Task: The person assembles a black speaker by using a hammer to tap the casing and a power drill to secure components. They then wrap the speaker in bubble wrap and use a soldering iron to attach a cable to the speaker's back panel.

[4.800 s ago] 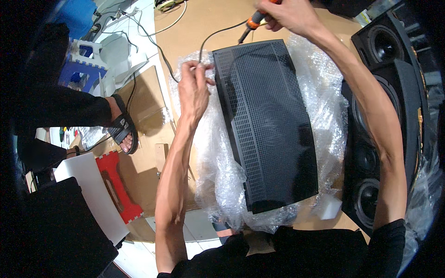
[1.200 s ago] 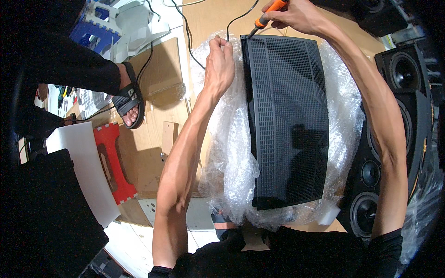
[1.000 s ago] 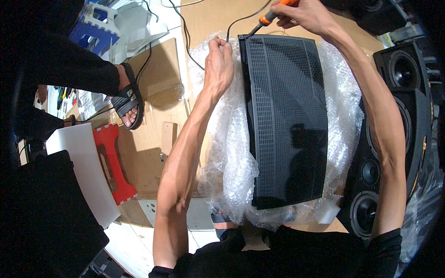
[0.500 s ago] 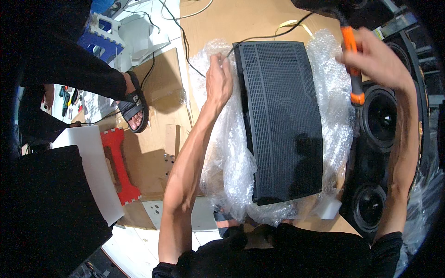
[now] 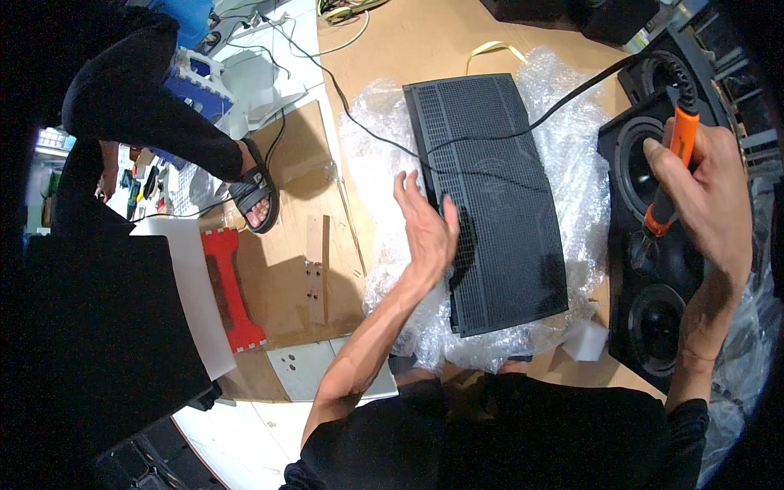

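Observation:
A black panel with a perforated mesh front (image 5: 498, 220), perhaps a speaker grille, lies on clear bubble wrap (image 5: 572, 188). My left hand (image 5: 429, 233) is open at its left edge, fingers spread and thumb over the mesh; I cannot tell how firmly it touches. My right hand (image 5: 706, 180) is closed around a pen-like corded tool with an orange and grey handle (image 5: 683, 139). Its thin tip points down over a black speaker cabinet (image 5: 625, 282) on the right; its exact kind is unclear. A black cord (image 5: 563, 106) runs from it across the panel.
Cardboard (image 5: 408, 33) covers the floor. Left are a wooden strip (image 5: 317, 269), a red stool part (image 5: 234, 290) and a large black box (image 5: 98, 327). Another person's sandalled foot (image 5: 255, 196) stands nearby. White foam (image 5: 585, 339) lies near the panel's lower right corner.
My left hand has let go of the cord and moved down and right to the panel's edge. The right hand has moved right and down with the tool, and the cord now lies across the panel.

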Demonstrator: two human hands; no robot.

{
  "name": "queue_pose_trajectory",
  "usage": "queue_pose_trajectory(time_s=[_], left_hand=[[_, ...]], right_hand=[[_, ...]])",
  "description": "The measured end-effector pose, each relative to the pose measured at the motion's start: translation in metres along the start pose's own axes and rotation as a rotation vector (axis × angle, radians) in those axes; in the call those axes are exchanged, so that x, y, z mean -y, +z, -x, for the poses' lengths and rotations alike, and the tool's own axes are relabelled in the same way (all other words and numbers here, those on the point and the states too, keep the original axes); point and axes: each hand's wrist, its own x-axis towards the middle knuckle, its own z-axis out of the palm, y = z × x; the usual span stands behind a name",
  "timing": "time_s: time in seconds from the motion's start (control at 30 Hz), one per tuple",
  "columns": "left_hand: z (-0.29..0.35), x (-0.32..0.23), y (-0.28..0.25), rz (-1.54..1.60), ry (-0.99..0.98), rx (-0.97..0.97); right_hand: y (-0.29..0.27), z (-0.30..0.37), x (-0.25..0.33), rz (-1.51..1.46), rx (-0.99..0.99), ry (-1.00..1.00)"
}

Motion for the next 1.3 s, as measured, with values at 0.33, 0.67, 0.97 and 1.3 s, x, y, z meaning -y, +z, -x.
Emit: queue_pose_trajectory(time_s=[0.33,0.67,0.97,1.3], left_hand=[[0.026,0.004,0.016,-0.287,-0.193,0.413],[0.039,0.014,0.019,-0.413,-0.139,0.203],[-0.010,0.035,0.018,-0.165,-0.809,0.536],[-0.007,-0.004,0.028,0.473,-0.613,0.390]], right_hand=[[-0.002,0.021,0.010,-0.032,0.078,0.094],[0.003,0.025,-0.002,0.054,0.056,0.016],[0.005,0.013,-0.005,0.094,-0.064,-0.126],[-0.027,0.013,-0.006,0.093,-0.068,-0.028]])
